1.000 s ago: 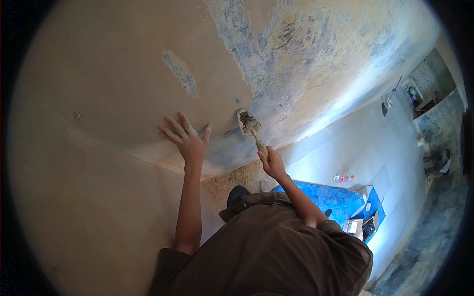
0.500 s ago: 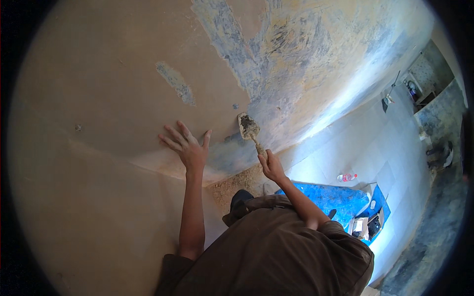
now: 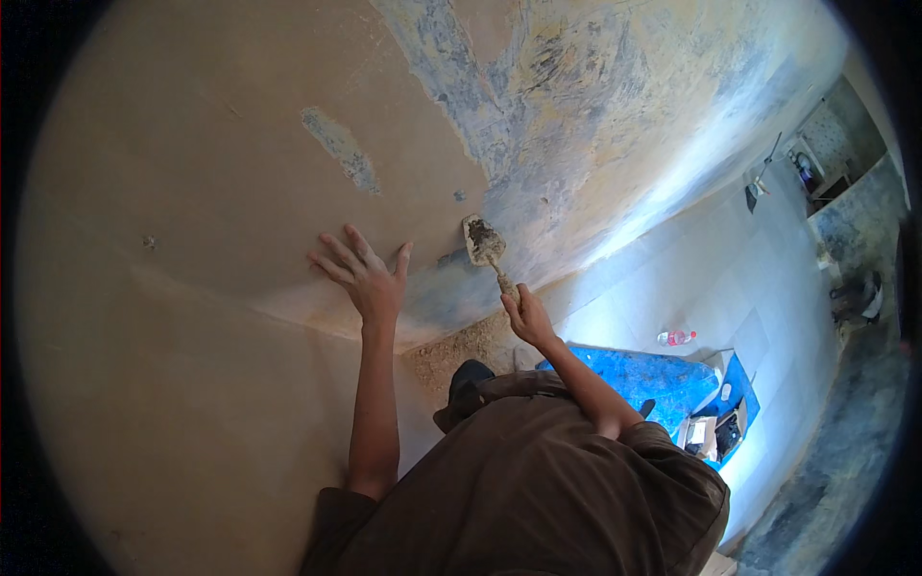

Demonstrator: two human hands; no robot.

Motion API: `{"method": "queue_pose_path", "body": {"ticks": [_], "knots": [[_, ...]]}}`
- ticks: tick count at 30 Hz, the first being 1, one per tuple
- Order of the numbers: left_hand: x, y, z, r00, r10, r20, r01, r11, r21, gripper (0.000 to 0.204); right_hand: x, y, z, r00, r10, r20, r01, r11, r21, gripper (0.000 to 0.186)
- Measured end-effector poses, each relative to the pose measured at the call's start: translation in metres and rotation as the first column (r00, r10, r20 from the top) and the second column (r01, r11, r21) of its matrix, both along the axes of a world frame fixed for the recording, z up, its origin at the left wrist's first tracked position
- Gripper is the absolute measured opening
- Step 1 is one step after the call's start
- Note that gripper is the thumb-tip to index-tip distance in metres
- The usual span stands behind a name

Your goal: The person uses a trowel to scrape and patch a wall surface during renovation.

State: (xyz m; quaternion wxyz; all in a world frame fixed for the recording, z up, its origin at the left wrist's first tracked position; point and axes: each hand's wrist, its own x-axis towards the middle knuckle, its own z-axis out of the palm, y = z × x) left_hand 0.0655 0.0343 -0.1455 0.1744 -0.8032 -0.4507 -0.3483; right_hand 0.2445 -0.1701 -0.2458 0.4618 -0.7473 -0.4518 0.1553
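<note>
My right hand [image 3: 527, 317] is closed round the handle of a small plaster-caked trowel [image 3: 482, 240]. Its blade lies against the wall [image 3: 240, 173], at the border between smooth brown plaster and a rough, patchy grey-yellow area [image 3: 595, 125]. To the left, my left hand [image 3: 370, 280] rests on the brown plaster with its fingers spread and nothing in it. Above that hand, a narrow grey patch [image 3: 341, 149] shows where the brown surface is broken. A small dark spot [image 3: 460, 195] sits just above the trowel blade.
Crumbled debris [image 3: 451, 360] lies at the foot of the wall near my dark shoe [image 3: 469, 376]. Right of me, a blue sheet [image 3: 624, 379] covers part of the floor, with an opened box [image 3: 703, 437] on it. A clear bottle [image 3: 676, 338] with a red label lies beyond.
The view has shifted very slightly. Both hands and the trowel stay in nearly the same places on the wall.
</note>
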Motion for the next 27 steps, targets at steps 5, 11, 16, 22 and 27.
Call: {"method": "queue_pose_path", "body": {"ticks": [5,11,16,22,27], "knots": [[0.000,-0.001,0.001,1.000,0.016,-0.018,-0.016,1.000,-0.010,0.105,0.000,0.000,-0.004,0.999,-0.007,0.036,0.005,0.999,0.036,0.033],[0.000,-0.001,0.001,1.000,0.009,-0.013,-0.009,1.000,0.003,0.105,0.002,-0.002,-0.010,0.998,0.010,0.061,-0.010,1.000,0.001,0.034],[0.001,-0.001,0.001,1.000,0.014,-0.023,-0.014,1.000,-0.018,0.107,0.001,-0.002,-0.020,0.994,0.041,0.100,-0.038,0.998,-0.040,0.034],[0.000,-0.002,0.002,1.000,-0.003,0.014,0.004,0.999,-0.052,0.105,-0.001,0.004,-0.027,0.989,0.051,0.141,-0.051,0.999,-0.004,0.034],[0.001,-0.005,0.005,1.000,0.008,0.009,-0.007,0.996,-0.090,0.105,0.000,0.011,-0.039,0.991,0.054,0.122,-0.053,0.998,-0.018,0.034]]}}
